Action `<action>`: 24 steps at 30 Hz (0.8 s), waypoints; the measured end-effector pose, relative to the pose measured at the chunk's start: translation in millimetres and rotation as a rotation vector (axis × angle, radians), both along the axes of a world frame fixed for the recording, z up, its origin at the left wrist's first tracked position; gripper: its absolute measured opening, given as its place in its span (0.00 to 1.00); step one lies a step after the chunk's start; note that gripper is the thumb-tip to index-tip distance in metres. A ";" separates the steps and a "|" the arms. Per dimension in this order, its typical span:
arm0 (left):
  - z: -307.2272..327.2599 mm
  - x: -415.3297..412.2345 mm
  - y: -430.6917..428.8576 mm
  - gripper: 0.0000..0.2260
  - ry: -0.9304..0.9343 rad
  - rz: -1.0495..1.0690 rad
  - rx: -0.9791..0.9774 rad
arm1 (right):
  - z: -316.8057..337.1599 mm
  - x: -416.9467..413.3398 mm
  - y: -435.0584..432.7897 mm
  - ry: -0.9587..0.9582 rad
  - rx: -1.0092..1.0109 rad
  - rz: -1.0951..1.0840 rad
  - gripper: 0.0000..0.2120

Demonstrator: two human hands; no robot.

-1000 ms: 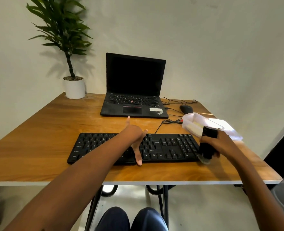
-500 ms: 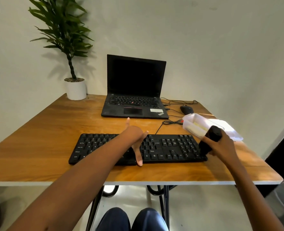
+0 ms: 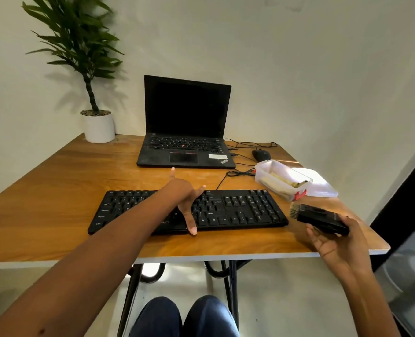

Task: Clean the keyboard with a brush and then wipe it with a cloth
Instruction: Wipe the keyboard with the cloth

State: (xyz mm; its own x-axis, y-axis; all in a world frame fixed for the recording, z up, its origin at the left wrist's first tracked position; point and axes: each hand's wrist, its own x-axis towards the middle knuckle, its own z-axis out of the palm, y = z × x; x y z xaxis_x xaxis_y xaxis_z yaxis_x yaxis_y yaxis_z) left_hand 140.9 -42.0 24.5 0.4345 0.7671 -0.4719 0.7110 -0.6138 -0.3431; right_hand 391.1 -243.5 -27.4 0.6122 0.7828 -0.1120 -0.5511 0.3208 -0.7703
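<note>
1. Black rectangular plastic keyboard (image 3: 238,210) lies flat near the front edge of the brown wooden table (image 3: 55,190).
2. Left hand (image 3: 184,198) rests on the keyboard's middle, fingers spread straight, gripping nothing.
3. Clear plastic container (image 3: 281,180) sits just behind the keyboard's right end.
4. Right hand (image 3: 332,242), palm up, curls its fingers around a black-handled brush (image 3: 320,218); pale bristles point at the keyboard's right end, just beside it.

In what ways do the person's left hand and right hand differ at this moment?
The left hand lies palm down, fingers spread, on the flat black plastic keyboard; the right hand is turned palm up. The left hand holds nothing; the right hand grips a black brush with pale bristles. The left hand touches the keyboard; the right hand is off its right end, apart from it. Both are over the brown wooden table.
</note>
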 end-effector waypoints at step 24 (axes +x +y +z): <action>-1.2 -7.2 -2.1 0.55 -0.073 0.035 -0.024 | -5.9 45.2 39.6 -1.457 -0.964 -0.469 0.19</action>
